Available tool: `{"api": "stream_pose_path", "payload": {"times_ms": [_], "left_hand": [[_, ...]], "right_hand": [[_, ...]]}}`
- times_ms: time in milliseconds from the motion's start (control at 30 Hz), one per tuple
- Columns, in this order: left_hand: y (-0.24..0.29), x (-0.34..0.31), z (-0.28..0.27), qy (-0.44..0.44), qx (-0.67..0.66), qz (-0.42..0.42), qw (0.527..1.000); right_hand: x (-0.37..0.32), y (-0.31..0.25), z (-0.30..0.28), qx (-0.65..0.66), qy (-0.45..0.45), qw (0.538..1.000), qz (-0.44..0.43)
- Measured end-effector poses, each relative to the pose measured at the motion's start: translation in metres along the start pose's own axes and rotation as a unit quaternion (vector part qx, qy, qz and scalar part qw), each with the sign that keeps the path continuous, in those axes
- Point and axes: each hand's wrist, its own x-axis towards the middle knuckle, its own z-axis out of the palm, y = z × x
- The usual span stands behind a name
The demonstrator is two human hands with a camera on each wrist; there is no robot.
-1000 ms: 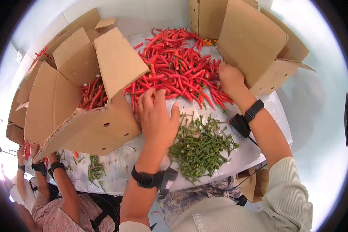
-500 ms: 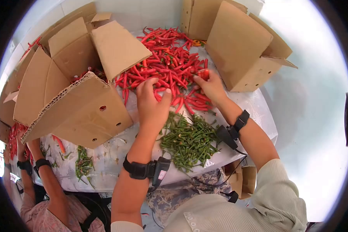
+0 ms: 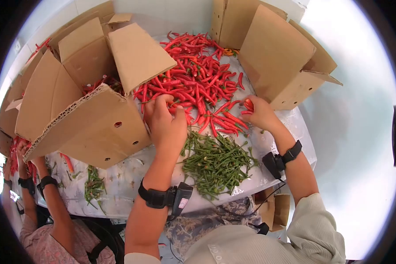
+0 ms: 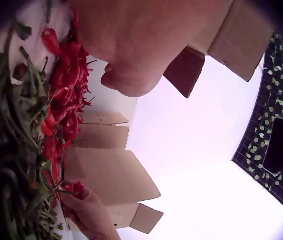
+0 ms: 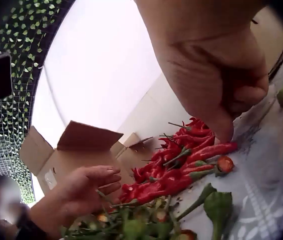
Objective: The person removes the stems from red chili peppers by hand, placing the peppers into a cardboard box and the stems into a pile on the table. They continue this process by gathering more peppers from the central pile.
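Note:
A heap of red chili peppers (image 3: 198, 83) covers the back middle of the table. In front of it lies a pile of green chili stems (image 3: 217, 165). My left hand (image 3: 166, 125) is at the heap's front left edge, fingers reaching over the peppers and thumb apart; the right wrist view shows that hand (image 5: 89, 187) with fingers nearly straight. At the heap's right edge, my right hand (image 3: 264, 114) has its fingers curled round red chili peppers (image 3: 248, 104). In the left wrist view, a red pepper (image 4: 74, 187) shows at the right hand's fingertips.
A large open cardboard box (image 3: 92, 127) stands close left of my left hand, with red peppers inside. Another cardboard box (image 3: 277, 57) is behind my right hand. Other people's arms (image 3: 52, 198) work at the table's left end. A small stem pile (image 3: 93, 187) lies nearby.
My right hand has moved from beside the right box over the heap, gathered peppers, then shifted right with them. My left hand stays at the heap's front edge. The head view has shifted slightly.

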Motion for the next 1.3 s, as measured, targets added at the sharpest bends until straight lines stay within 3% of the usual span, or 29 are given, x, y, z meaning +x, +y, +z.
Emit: {"api": "stream_pose_path", "payload": {"times_ms": [67, 167, 267, 367, 467, 567, 667, 700, 800, 900, 1000, 1100, 1200, 1300], "left_hand": [[-0.006, -0.005, 0.009, -0.021, 0.032, -0.023, 0.999], [0.009, -0.006, 0.000, -0.102, -0.122, -0.065, 0.985], [-0.004, -0.008, 0.019, -0.183, -0.402, -0.199, 0.875], [0.023, -0.004, 0.001, -0.150, -0.493, -0.243, 0.822], [0.025, 0.001, -0.007, -0.111, -0.491, -0.201, 0.840], [0.010, 0.003, -0.008, -0.068, -0.290, -0.096, 0.950], [0.016, 0.008, -0.021, -0.154, -0.086, 0.000, 0.984], [0.020, 0.009, -0.023, -0.182, 0.003, 0.012, 0.983], [0.012, 0.005, -0.029, -0.290, 0.064, 0.056, 0.953], [0.020, 0.007, -0.032, -0.291, 0.101, 0.069, 0.949], [0.011, 0.009, -0.028, -0.287, 0.068, 0.092, 0.951], [0.019, 0.010, -0.021, -0.238, -0.068, 0.113, 0.962], [0.028, 0.005, -0.019, -0.301, -0.117, 0.081, 0.943], [0.027, 0.004, -0.015, -0.288, -0.113, 0.149, 0.939]], "right_hand": [[0.008, -0.013, 0.012, 0.046, 0.036, 0.998, -0.039], [0.023, -0.030, 0.024, 0.088, -0.059, 0.992, -0.074], [0.030, -0.052, 0.023, 0.215, -0.099, 0.969, -0.071], [0.035, -0.053, 0.025, 0.269, 0.015, 0.959, -0.093], [0.028, -0.046, 0.016, 0.275, 0.032, 0.953, -0.121], [0.011, -0.053, -0.002, 0.167, -0.011, 0.981, -0.102], [0.006, -0.054, -0.017, 0.112, -0.077, 0.985, -0.108], [0.005, -0.052, -0.017, 0.107, -0.098, 0.983, -0.116], [0.004, -0.039, -0.005, 0.053, -0.151, 0.970, -0.182], [0.005, -0.048, -0.002, 0.021, -0.172, 0.977, -0.124], [0.009, -0.047, 0.014, 0.055, -0.046, 0.988, -0.133], [0.010, -0.049, 0.013, 0.196, 0.026, 0.972, -0.129], [0.007, -0.056, 0.009, 0.326, 0.036, 0.932, -0.151], [0.001, -0.058, 0.013, 0.383, -0.119, 0.906, -0.137]]}}
